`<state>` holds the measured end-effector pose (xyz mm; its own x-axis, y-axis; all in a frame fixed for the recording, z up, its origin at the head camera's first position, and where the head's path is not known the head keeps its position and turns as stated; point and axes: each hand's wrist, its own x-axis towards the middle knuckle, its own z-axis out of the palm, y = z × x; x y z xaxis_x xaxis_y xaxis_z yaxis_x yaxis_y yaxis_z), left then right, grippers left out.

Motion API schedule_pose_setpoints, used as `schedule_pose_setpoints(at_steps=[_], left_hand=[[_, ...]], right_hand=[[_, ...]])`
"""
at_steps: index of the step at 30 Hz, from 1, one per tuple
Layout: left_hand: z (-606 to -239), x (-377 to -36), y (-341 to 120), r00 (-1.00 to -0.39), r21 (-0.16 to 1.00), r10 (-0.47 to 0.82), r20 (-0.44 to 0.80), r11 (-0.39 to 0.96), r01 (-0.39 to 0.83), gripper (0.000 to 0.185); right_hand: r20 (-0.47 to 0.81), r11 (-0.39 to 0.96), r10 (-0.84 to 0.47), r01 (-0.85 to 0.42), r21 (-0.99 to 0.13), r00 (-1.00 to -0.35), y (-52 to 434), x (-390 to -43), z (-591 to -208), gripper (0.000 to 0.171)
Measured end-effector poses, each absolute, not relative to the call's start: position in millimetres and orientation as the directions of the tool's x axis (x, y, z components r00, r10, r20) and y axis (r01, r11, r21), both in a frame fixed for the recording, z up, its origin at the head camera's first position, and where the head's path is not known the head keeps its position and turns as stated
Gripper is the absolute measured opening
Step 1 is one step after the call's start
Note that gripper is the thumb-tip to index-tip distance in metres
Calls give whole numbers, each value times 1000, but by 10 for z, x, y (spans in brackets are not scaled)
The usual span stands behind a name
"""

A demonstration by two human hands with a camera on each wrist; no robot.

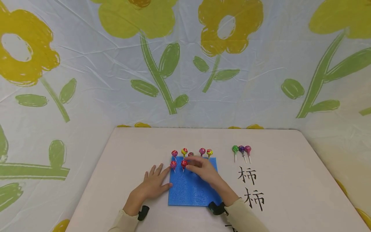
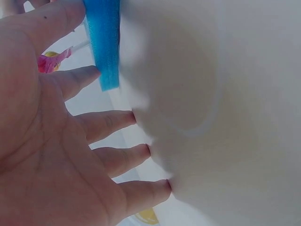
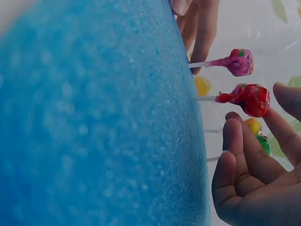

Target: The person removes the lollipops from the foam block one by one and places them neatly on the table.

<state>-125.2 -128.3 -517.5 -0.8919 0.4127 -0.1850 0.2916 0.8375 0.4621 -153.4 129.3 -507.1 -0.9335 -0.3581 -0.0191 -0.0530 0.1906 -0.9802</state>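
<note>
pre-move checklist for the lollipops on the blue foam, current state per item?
1. Left hand flat on the table, fingers at the blue foam pad edge: ok.
2. Right hand at the red lollipop, grip closed on it: not ok; the right wrist view shows fingers apart from it.
3. Red lollipop upright in the foam: ok.
4. Neighbouring pink lollipop standing clear of the fingers: ok.
5. Three spare lollipops lying on the table right of the foam: ok.
6. How deep the sticks sit: cannot tell.

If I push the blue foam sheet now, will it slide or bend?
The blue foam sheet looks thin and light, so it probably slides easily. The left hand beside its edge suggests it needs steadying. The lollipops standing in it might tip.
</note>
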Motion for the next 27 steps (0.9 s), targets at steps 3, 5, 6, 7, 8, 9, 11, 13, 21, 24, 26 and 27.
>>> schedule_pose_setpoints(at_steps=[3,5,6,7,8,9,11,13,21,24,26,27], left_hand=[[-5180,-1254,-1280,-891,462,414,-186,837,293,70],[-5186,-1258,-1282,-890,461,415,-187,837,294,69],[-5188,-1259,-1283,-890,461,415,-188,838,293,69],[-5189,-1260,-1284,-890,460,415,-189,838,293,69],[-5194,-1261,-1287,-890,460,415,-189,838,293,69],[-5196,-1262,-1289,-890,459,414,-190,839,292,69],[-5199,-1264,-1291,-890,458,412,-194,841,290,69],[-5199,-1266,-1293,-890,458,412,-196,841,288,69],[-5171,-1278,-1276,-887,464,417,-198,837,289,68],[-5155,-1272,-1268,-887,468,413,-205,838,282,68],[-5153,-1268,-1264,-887,465,411,-208,840,280,68],[-5153,-1266,-1264,-888,464,410,-209,841,280,68]], right_hand=[[-27,197,-352,-46,-979,-936,1275,-1534,-5075,39],[-30,196,-347,-41,-980,-938,1266,-1536,-5073,39],[-33,200,-344,-39,-979,-938,1260,-1536,-5069,39],[-35,201,-343,-37,-979,-939,1255,-1533,-5057,39],[-38,202,-342,-34,-979,-939,1248,-1527,-5033,39],[-38,200,-343,-34,-979,-939,1242,-1516,-4998,38],[-38,192,-348,-31,-981,-937,1234,-1490,-4913,38],[-39,192,-355,-32,-981,-934,1229,-1462,-4819,37],[-19,143,-351,-33,-989,-936,1240,-1505,-4901,33],[-22,130,-335,-23,-991,-942,1247,-1548,-5007,33],[-20,125,-322,-22,-992,-947,1255,-1561,-5056,33],[-19,121,-318,-21,-992,-948,1260,-1562,-5066,33]])
